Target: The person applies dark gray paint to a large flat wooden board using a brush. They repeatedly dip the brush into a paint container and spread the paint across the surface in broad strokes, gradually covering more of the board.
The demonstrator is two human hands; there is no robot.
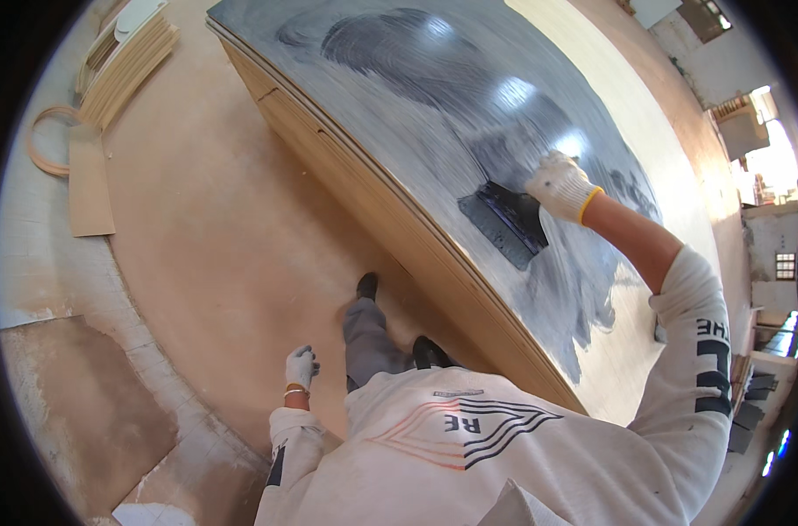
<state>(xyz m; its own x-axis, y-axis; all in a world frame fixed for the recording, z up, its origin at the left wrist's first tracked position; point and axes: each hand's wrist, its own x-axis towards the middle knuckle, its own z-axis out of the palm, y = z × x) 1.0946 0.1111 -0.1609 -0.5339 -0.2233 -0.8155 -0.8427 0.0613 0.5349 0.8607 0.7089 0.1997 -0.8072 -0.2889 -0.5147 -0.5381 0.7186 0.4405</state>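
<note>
My right hand (560, 187), in a white knit glove with a yellow cuff, grips a wide dark spreader (519, 214). The tool's broad grey blade (497, 230) lies against the top sheet of a stack of wood panels (626, 371). Streaky dark grey coating (399, 62) covers much of that sheet, wet and shiny in places. Pale bare wood shows along the sheet's far side and at its near right end. My left hand (301, 368), also gloved, hangs low at my side over the floor, its fingers curled with nothing visible in them.
The stack's long edge (373, 177) runs diagonally just beyond my feet. At the far left, cut board pieces (132, 66) are piled beside a thin ring (34, 141) and a flat panel (88, 181). A brown sheet (83, 407) lies on the floor at lower left.
</note>
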